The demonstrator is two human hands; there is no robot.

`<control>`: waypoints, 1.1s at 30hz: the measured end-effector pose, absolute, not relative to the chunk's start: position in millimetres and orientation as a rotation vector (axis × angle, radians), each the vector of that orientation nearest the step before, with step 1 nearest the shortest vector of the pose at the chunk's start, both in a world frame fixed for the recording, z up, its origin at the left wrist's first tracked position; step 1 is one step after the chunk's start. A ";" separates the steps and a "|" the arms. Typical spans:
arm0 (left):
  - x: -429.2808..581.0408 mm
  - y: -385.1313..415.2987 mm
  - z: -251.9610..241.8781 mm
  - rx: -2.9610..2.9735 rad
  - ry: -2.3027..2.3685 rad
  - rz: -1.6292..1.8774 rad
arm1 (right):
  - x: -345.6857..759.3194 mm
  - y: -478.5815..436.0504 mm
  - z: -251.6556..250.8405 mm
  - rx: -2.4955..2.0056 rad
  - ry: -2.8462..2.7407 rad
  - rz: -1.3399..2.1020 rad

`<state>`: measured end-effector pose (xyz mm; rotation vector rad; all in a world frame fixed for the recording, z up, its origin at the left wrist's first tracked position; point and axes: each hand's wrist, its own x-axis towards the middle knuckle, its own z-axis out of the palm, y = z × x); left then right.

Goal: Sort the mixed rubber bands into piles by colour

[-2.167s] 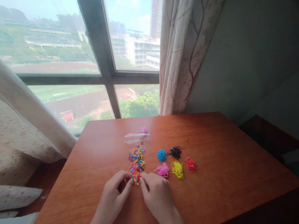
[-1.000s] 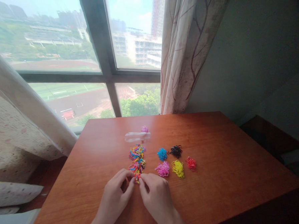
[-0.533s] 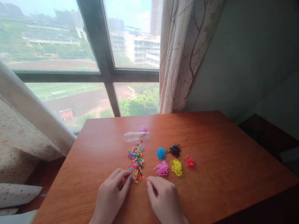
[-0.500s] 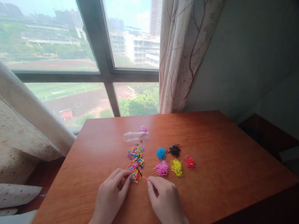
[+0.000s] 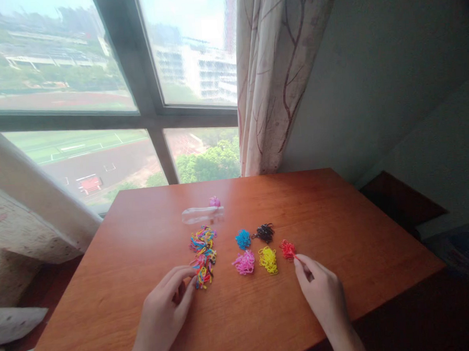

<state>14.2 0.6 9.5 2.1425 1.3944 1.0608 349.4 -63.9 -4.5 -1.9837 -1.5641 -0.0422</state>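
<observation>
My left hand (image 5: 166, 299) rests at the near left side of a mixed pile of coloured rubber bands (image 5: 203, 245). Its thumb and forefinger are closed at the pile's edge, and what lies between them is hidden. Over on the right, my right hand (image 5: 322, 283) pinches a red rubber band at the near edge of the red pile (image 5: 287, 249). Between the two hands lie a pink pile (image 5: 245, 262) and a yellow pile (image 5: 268, 260), with a blue pile (image 5: 243, 239) and a black pile (image 5: 265, 232) just behind.
A clear plastic bag (image 5: 201, 215) lies flat behind the mixed pile, with a small pink object (image 5: 214, 201) by it. All of this is on a brown wooden table (image 5: 150, 227). Beyond its far edge are a window and a patterned curtain (image 5: 259, 90).
My right hand has moved from beside the mixed pile rightward to the red pile, carrying the red rubber band. My left hand stays by the mixed pile. The view has shifted slightly right.
</observation>
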 end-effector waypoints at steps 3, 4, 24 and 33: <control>14.4 1.3 9.8 2.136 1.399 1.046 | 365.8 -62.4 -8.0 -2.036 -1.591 -0.123; 14.6 1.3 9.9 2.135 1.406 1.041 | 367.9 -61.6 -8.7 -2.048 -1.603 -0.142; 9.5 2.3 7.7 2.132 1.522 0.974 | 353.7 -60.2 -5.0 -1.986 -1.609 -0.070; 7.5 3.9 5.4 2.133 1.595 0.798 | 283.2 -65.7 -12.2 -1.636 -1.753 0.173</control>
